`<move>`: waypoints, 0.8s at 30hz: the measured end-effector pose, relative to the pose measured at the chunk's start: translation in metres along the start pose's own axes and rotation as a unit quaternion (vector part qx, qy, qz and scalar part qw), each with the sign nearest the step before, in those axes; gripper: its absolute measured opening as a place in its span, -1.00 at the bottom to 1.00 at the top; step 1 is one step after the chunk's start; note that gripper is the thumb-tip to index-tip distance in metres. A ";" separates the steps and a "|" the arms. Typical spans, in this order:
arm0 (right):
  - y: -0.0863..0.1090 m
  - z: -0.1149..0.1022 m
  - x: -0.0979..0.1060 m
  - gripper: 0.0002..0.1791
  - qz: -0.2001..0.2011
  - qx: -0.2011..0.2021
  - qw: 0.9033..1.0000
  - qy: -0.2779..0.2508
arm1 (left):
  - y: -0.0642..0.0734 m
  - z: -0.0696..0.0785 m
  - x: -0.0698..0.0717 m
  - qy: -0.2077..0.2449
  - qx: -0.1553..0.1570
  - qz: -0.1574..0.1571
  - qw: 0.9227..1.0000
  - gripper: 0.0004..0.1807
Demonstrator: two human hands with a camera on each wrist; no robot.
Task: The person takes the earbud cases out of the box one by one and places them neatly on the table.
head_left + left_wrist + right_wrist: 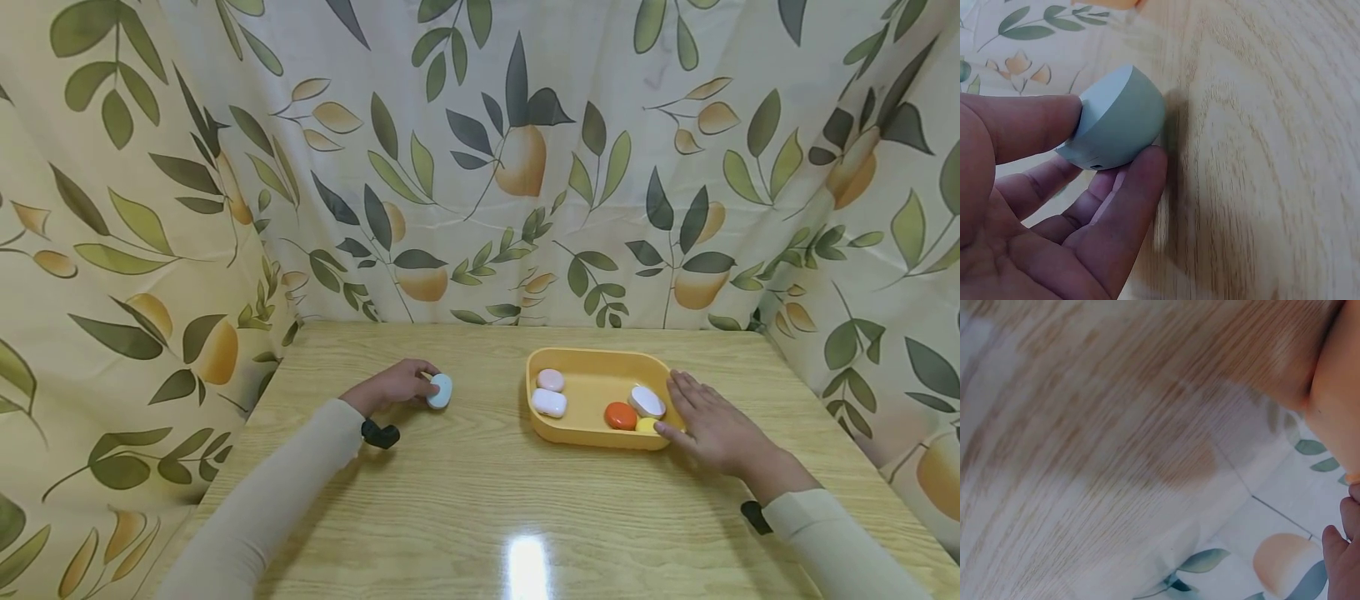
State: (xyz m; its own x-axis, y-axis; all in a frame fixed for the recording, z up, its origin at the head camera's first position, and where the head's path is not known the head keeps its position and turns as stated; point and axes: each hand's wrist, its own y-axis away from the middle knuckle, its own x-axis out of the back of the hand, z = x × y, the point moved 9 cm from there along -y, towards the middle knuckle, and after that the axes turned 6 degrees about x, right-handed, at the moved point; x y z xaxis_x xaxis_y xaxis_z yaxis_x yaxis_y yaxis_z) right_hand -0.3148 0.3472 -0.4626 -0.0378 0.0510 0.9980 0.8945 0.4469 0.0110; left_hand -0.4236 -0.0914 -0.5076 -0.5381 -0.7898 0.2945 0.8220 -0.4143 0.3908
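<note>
Nearest the camera, two forearms are clothed in light sleeves [281, 500]. By the left hand [400, 385], a pale-blue domed case [440, 392], possibly for earbuds, is held in a narrow pinch, well apart from the yellow-orange tray [588, 383]; whether the wood-grain table [450, 500] is touched by it cannot be told. In the left wrist view, the flat face is pressed by one digit and the rounded side is supported by another. The right hand [708, 429] is laid nearly flat, nothing gripped, its fingers along the tray's right end and its thumb at the near corner.

Inside the tray, a pink case [551, 380] and a white case [549, 403] are set side by side at the left; a red-orange case [620, 416], an oval white case [648, 400] and a partly hidden yellow case [646, 425] are grouped at the right.

The smooth-looking dome could roll out of the pinch, so light pressure from directly opposite sides is called for, and any lift is best made straight up. Only gentle bracing is advised for the tray, since by a hard push it would probably be slid leftwards.
</note>
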 end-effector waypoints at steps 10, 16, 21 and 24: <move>0.000 0.002 -0.001 -0.01 0.000 0.000 1.000 0.000 | 0.010 0.009 0.019 0.030 -0.011 0.011 0.999 -0.55; -0.001 0.003 -0.002 0.00 -0.003 -0.001 1.000 0.003 | 0.019 0.002 0.042 0.004 -0.013 0.026 1.000 -0.51; -0.001 0.003 -0.003 -0.01 0.000 0.001 1.000 0.000 | 0.030 -0.007 0.064 -0.020 -0.022 0.042 0.999 -0.49; -0.001 0.003 -0.003 -0.01 -0.002 -0.001 1.000 -0.001 | 0.035 -0.015 0.077 0.007 -0.019 0.041 0.999 -0.46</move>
State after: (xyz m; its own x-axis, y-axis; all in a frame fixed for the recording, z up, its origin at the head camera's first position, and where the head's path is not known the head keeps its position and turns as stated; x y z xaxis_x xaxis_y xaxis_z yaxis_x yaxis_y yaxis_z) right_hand -0.3171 0.3496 -0.4654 -0.0420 0.0521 0.9978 0.8950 0.4458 0.0144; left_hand -0.4330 -0.1735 -0.4848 -0.4662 -0.8277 0.3123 0.8699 -0.3645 0.3323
